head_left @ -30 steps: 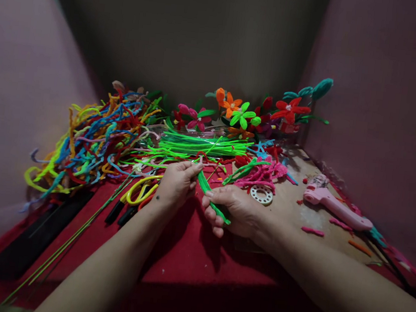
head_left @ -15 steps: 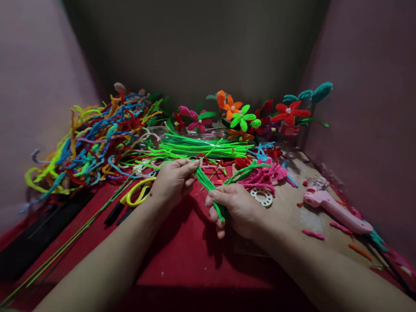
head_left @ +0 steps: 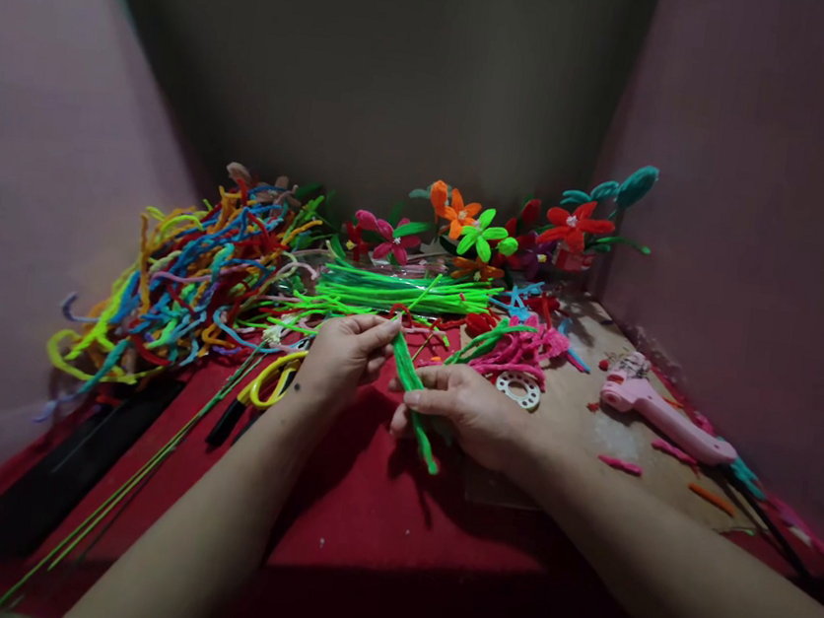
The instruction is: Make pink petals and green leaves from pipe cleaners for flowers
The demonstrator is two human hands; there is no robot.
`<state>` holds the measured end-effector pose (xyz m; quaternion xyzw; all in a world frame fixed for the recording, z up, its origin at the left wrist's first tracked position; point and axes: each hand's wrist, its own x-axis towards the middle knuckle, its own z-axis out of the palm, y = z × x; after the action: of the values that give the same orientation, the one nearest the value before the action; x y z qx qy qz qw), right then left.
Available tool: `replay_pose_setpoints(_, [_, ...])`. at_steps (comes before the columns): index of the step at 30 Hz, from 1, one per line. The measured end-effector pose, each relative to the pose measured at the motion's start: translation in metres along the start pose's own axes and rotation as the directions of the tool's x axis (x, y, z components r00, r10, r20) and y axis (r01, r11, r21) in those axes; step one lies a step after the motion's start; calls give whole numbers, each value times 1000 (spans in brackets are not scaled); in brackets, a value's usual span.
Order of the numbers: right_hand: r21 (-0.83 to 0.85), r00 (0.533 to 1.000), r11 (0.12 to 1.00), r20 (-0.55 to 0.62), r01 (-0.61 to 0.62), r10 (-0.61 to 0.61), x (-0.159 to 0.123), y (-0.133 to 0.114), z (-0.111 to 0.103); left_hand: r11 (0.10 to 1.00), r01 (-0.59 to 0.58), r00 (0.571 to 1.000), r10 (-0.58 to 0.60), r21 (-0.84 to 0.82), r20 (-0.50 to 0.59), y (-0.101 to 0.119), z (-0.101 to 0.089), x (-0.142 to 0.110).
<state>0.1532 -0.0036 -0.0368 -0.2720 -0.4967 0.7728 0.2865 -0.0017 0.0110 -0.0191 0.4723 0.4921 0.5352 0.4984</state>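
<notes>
My left hand [head_left: 352,352] pinches the upper end of a green pipe cleaner piece [head_left: 406,368], which looks folded into several strands side by side. Its lower end hangs down toward the table's front. My right hand [head_left: 457,403] closes thumb and fingers round the middle of the same piece. Just beyond my hands lie a bundle of green pipe cleaners [head_left: 406,290], partly in clear wrap, and pink pipe cleaner pieces [head_left: 531,347]. A white ring with holes [head_left: 519,391] sits beside my right hand. Yellow-handled scissors [head_left: 271,379] are partly hidden behind my left wrist.
A tangled heap of coloured pipe cleaners [head_left: 185,273] rises at the left. Pipe cleaner flowers [head_left: 480,232] stand along the back. A pink glue gun [head_left: 668,416] lies on a brown board [head_left: 571,446] at right. Thin green stems [head_left: 140,472] cross the red cloth [head_left: 386,534].
My right hand's fingers have shifted along the green piece, and its lower end now hangs further below them. My left hand keeps its pinch, with only slight movement.
</notes>
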Motion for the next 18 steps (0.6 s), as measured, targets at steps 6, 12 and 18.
replay_pose_setpoints(6, [66,987,996,-157,57,-46,11,-4,2,965,-104,995,98,240,37,4,13,-10])
replay_pose_setpoints(12, [46,981,998,-193,42,-32,16,-1,0,991,-18,999,11,133,51,3,13,-12])
replay_pose_setpoints(18, [-37,972,994,-209,103,-108,15,7,5,978,154,980,-132,-144,146,-6,11,-7])
